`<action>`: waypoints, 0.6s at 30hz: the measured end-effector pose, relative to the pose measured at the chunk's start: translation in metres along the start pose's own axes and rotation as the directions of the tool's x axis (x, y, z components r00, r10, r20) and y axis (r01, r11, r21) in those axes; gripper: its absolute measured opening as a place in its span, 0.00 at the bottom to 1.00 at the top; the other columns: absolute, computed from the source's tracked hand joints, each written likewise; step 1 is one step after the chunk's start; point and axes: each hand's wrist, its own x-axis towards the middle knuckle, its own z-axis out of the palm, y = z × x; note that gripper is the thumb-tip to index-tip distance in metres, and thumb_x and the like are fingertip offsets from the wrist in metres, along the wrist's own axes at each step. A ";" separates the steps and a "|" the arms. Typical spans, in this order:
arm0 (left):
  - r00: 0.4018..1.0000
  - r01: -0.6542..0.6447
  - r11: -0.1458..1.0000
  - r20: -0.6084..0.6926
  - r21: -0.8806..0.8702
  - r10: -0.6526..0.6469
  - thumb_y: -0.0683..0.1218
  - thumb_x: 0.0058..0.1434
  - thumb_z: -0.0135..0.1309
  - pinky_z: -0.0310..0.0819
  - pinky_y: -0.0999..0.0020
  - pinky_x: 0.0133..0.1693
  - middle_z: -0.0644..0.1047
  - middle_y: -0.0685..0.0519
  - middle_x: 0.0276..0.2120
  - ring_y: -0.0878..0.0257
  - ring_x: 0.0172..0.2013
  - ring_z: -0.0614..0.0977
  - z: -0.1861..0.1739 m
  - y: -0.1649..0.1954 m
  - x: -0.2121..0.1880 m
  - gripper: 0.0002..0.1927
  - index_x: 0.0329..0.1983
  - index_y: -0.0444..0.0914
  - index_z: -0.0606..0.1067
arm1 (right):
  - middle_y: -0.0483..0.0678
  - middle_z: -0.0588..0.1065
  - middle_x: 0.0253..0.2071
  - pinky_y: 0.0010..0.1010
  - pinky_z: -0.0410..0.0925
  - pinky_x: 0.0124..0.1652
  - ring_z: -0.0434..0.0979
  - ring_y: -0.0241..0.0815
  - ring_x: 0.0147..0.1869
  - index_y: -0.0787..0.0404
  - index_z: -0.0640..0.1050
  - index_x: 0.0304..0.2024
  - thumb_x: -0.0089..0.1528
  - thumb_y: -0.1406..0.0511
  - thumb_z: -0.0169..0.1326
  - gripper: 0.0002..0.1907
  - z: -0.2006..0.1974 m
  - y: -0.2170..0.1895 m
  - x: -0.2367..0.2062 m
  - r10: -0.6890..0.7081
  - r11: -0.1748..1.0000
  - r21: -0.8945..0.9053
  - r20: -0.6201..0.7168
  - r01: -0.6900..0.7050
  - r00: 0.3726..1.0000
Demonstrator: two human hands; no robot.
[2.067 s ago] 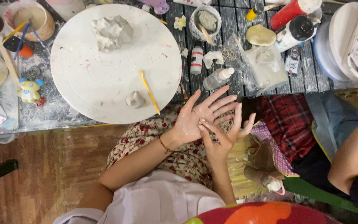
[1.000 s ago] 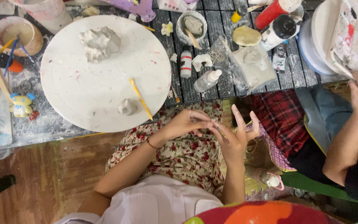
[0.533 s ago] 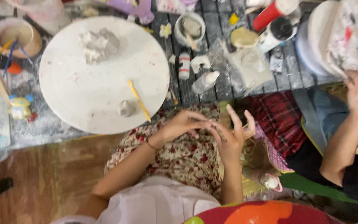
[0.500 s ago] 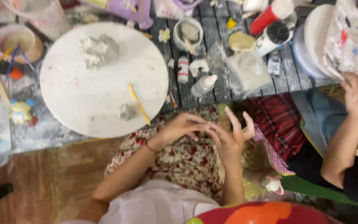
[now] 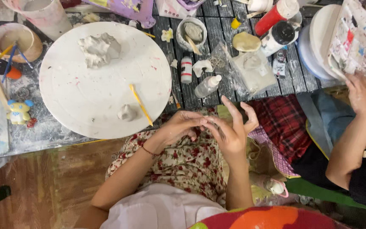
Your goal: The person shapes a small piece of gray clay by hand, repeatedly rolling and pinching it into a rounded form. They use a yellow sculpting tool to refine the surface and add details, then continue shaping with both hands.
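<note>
A large round white work board (image 5: 85, 85) is seen on the dark slatted tabletop (image 5: 217, 25). On this board, a big rough lump of grey-white clay (image 5: 99, 48) lies toward the far edge. A small shaped grey clay piece (image 5: 127, 113) lies near the front edge, with a thin yellow modelling stick (image 5: 141, 104) just beside it.

In front of the board, over a floral-patterned lap, the left hand (image 5: 180, 127) is held curled, its fingertips pressed against the fingers of the right hand (image 5: 232, 132). The right hand is held with the outer fingers spread upward and the thumb and nearer fingers pinched toward the left hand. Whether a small bit of clay is pinched between them cannot be told; the contact point is hidden by the fingers.

For a pinching or rolling step of this kind, light and even pressure is judged best, with the work kept over the lap or board so that any dropped piece is caught.

The small clay piece and the stick lie near, to the left of and beyond the hands, not touched. At the far right, another person's hand (image 5: 361, 91) is held near a white paint palette (image 5: 352, 38).
</note>
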 end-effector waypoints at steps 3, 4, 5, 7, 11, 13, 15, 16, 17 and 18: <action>1.000 0.008 0.999 0.028 -0.041 -0.006 0.47 0.66 0.59 0.78 0.73 0.29 0.79 0.54 0.40 0.69 0.40 0.79 0.006 0.001 -0.003 0.13 0.48 0.33 0.81 | 0.49 0.71 0.67 0.47 0.54 0.68 0.57 0.59 0.72 0.52 0.85 0.40 0.53 0.65 0.73 0.14 -0.009 -0.004 0.003 0.012 0.999 0.036 0.033 -0.013 0.999; 1.000 -0.017 0.999 0.010 -0.036 0.018 0.46 0.66 0.59 0.78 0.73 0.29 0.79 0.53 0.40 0.68 0.39 0.79 0.011 0.004 -0.006 0.12 0.47 0.33 0.81 | 0.49 0.72 0.67 0.47 0.53 0.68 0.57 0.57 0.72 0.52 0.84 0.40 0.53 0.64 0.74 0.14 -0.012 -0.006 0.005 0.002 0.999 0.050 0.015 -0.002 1.000; 0.999 -0.048 0.998 -0.009 -0.030 0.047 0.45 0.66 0.60 0.79 0.72 0.29 0.79 0.53 0.39 0.68 0.38 0.80 0.017 0.008 -0.010 0.11 0.47 0.33 0.82 | 0.48 0.72 0.67 0.47 0.53 0.68 0.57 0.56 0.73 0.52 0.84 0.39 0.53 0.64 0.74 0.14 -0.014 -0.008 0.009 -0.014 0.998 0.066 -0.006 0.014 1.000; 0.989 -0.129 0.991 -0.064 0.038 0.131 0.44 0.66 0.60 0.79 0.73 0.28 0.79 0.52 0.39 0.67 0.35 0.80 0.033 0.021 -0.023 0.10 0.45 0.33 0.83 | 0.49 0.72 0.65 0.47 0.54 0.66 0.57 0.55 0.71 0.52 0.85 0.40 0.51 0.63 0.74 0.15 -0.022 -0.012 0.017 -0.072 0.994 0.078 -0.003 0.072 0.997; 0.884 -0.314 0.890 -0.241 0.331 0.401 0.42 0.65 0.61 0.80 0.75 0.28 0.79 0.53 0.41 0.68 0.33 0.81 0.070 0.057 -0.076 0.07 0.44 0.37 0.83 | 0.50 0.77 0.58 0.42 0.63 0.58 0.67 0.51 0.61 0.55 0.85 0.39 0.48 0.63 0.73 0.16 -0.023 -0.020 0.044 -0.153 0.963 0.227 0.023 0.144 0.988; 0.729 -0.402 0.700 -0.256 0.591 0.635 0.41 0.64 0.62 0.81 0.74 0.34 0.80 0.54 0.42 0.68 0.37 0.82 0.085 0.077 -0.105 0.07 0.45 0.39 0.83 | 0.47 0.80 0.51 0.36 0.69 0.52 0.74 0.46 0.54 0.58 0.83 0.38 0.51 0.64 0.72 0.15 -0.013 -0.027 0.061 -0.182 0.840 0.520 0.005 0.153 0.983; 0.494 -0.389 0.328 -0.106 0.861 0.863 0.39 0.63 0.65 0.79 0.71 0.44 0.82 0.54 0.42 0.66 0.41 0.82 0.088 0.100 -0.138 0.11 0.48 0.40 0.83 | 0.46 0.82 0.45 0.32 0.71 0.47 0.79 0.42 0.48 0.59 0.81 0.38 0.53 0.66 0.71 0.13 0.004 -0.035 0.082 -0.205 0.703 0.690 -0.036 0.173 0.978; 0.411 -0.373 0.274 -0.106 0.887 0.905 0.38 0.65 0.65 0.81 0.71 0.45 0.83 0.55 0.44 0.66 0.43 0.84 0.082 0.114 -0.146 0.11 0.49 0.42 0.82 | 0.45 0.82 0.43 0.31 0.71 0.44 0.80 0.42 0.46 0.59 0.81 0.38 0.55 0.68 0.71 0.12 0.016 -0.041 0.093 -0.205 0.661 0.728 -0.055 0.180 0.977; 0.329 -0.352 0.221 -0.100 0.909 0.939 0.37 0.66 0.64 0.82 0.71 0.47 0.83 0.56 0.46 0.65 0.45 0.86 0.074 0.128 -0.151 0.11 0.49 0.44 0.82 | 0.45 0.82 0.41 0.29 0.70 0.42 0.82 0.41 0.44 0.59 0.81 0.38 0.57 0.69 0.70 0.10 0.028 -0.047 0.104 -0.201 0.619 0.764 -0.072 0.184 0.977; 0.312 -0.254 0.223 -0.138 0.941 0.940 0.37 0.66 0.63 0.81 0.72 0.45 0.82 0.55 0.46 0.64 0.45 0.85 0.064 0.141 -0.162 0.11 0.49 0.43 0.82 | 0.46 0.82 0.42 0.30 0.71 0.45 0.82 0.40 0.45 0.59 0.81 0.40 0.60 0.71 0.68 0.08 0.042 -0.053 0.118 -0.198 0.656 0.739 -0.026 0.152 0.980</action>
